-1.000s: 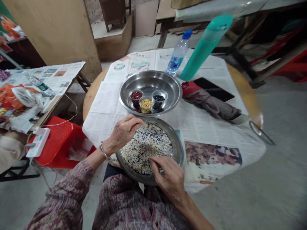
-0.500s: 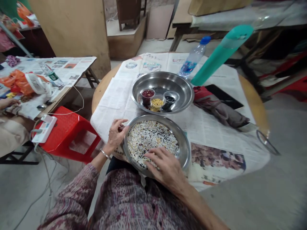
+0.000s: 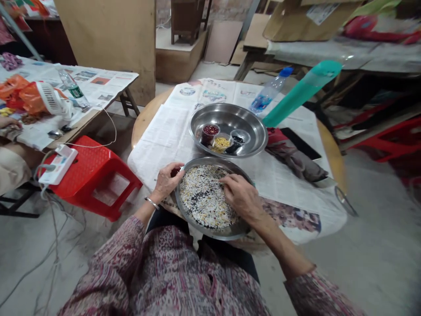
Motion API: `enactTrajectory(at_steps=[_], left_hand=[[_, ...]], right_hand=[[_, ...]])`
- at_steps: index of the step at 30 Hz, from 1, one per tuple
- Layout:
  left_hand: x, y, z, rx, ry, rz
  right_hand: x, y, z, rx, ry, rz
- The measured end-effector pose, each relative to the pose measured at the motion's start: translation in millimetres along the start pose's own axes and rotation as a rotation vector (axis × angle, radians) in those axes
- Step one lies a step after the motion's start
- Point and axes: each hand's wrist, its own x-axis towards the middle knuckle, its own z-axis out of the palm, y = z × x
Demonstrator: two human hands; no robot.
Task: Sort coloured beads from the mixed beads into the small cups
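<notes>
A shallow metal basin (image 3: 241, 229) at the near edge of the round table holds a mix of white, yellow and dark grains (image 3: 207, 197). At its left rim is my left hand (image 3: 167, 181), thumb and fingers curled against the edge. My right hand (image 3: 241, 195) is over the right part of the grains, its thumb and fingers pinched together; what lies between them is too small to make out. Behind stands a second metal basin (image 3: 246, 118) with three clear cups: dark red beans (image 3: 210, 130), yellow grains (image 3: 222, 143) and black seeds (image 3: 237, 139).
Newspaper (image 3: 158, 127) covers the table. A bottle (image 3: 268, 92), a teal tube-shaped object (image 3: 302, 94), a folded grey-and-red cloth item (image 3: 292, 158) and a dark tablet (image 3: 302, 142) lie behind and right. Leftward are a red stool (image 3: 85, 166) with a power strip (image 3: 59, 164), and another person's hand (image 3: 9, 123).
My right hand has moved from the near part of the grains to farther back and right, its spread fingers now pinched. My left hand stays at the rim. The camera view has shifted.
</notes>
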Motion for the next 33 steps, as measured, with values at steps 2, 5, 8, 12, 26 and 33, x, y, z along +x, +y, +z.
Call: enactTrajectory(at_steps=[2, 5, 8, 12, 26, 33], left_hand=[[0.1, -0.2, 0.3, 0.005, 0.005, 0.002], [-0.3, 0.7, -0.2, 0.012, 0.005, 0.004], [-0.7, 1.6, -0.8, 0.003, 0.005, 0.002], [-0.7, 1.3, -0.1, -0.009, 0.01, -0.005], [0.2, -0.5, 0.0, -0.043, 0.0, -0.004], [0.8, -0.4, -0.3, -0.047, 0.003, -0.003]], right_hand=[[10.5, -1.1, 1.6, 0.021, 0.006, 0.046], [34.1, -22.0, 12.1, -0.003, -0.023, 0.031], [49.1, -48.3, 22.2, 0.029, -0.081, -0.035], [39.5, -59.2, 20.0, 0.086, -0.238, -0.248], [-41.2, -48.1, -31.6, 0.097, -0.176, -0.258], [-33.9, -49.6, -25.7, -0.088, -0.234, -0.145]])
